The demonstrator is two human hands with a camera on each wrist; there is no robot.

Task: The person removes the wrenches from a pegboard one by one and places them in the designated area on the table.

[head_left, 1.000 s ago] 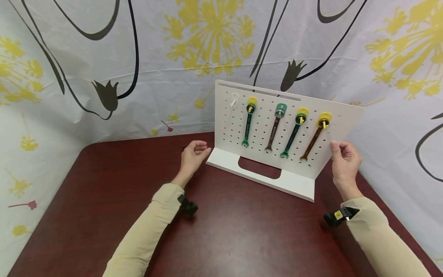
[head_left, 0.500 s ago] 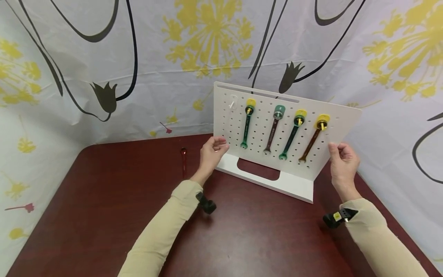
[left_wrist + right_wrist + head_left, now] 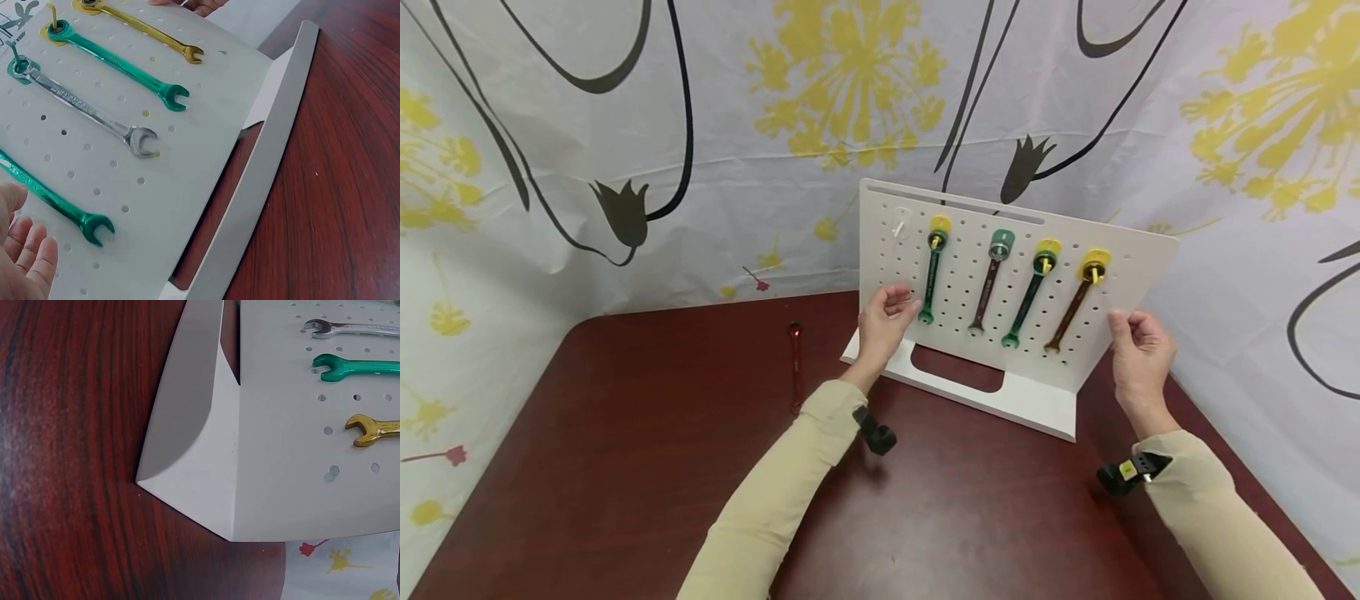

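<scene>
A white pegboard stand (image 3: 955,317) stands tilted back on the table, with wrenches hanging from its hooks. My right hand (image 3: 1142,354) pinches the board's right edge between thumb and fingers. In front of the board's lower left, my left hand (image 3: 883,325) has loosely bent fingers and holds nothing. Nearest to it hangs the left green wrench (image 3: 53,203); whether the fingers touch it I cannot tell. Farther right hang a silver wrench (image 3: 87,109), another green wrench (image 3: 119,62) and a gold wrench (image 3: 375,429). A clear hook (image 3: 900,225) at the upper left bears no wrench.
A red wrench (image 3: 797,362) lies on the dark red-brown table (image 3: 625,433), left of the stand and partly near my left sleeve. Behind the table hangs a white cloth (image 3: 715,167) with flower prints. The stand's base (image 3: 187,425) has a cut-out.
My left hand has moved right, from beside the stand's left end to in front of the board, uncovering the red wrench. The right hand keeps its grip on the edge.
</scene>
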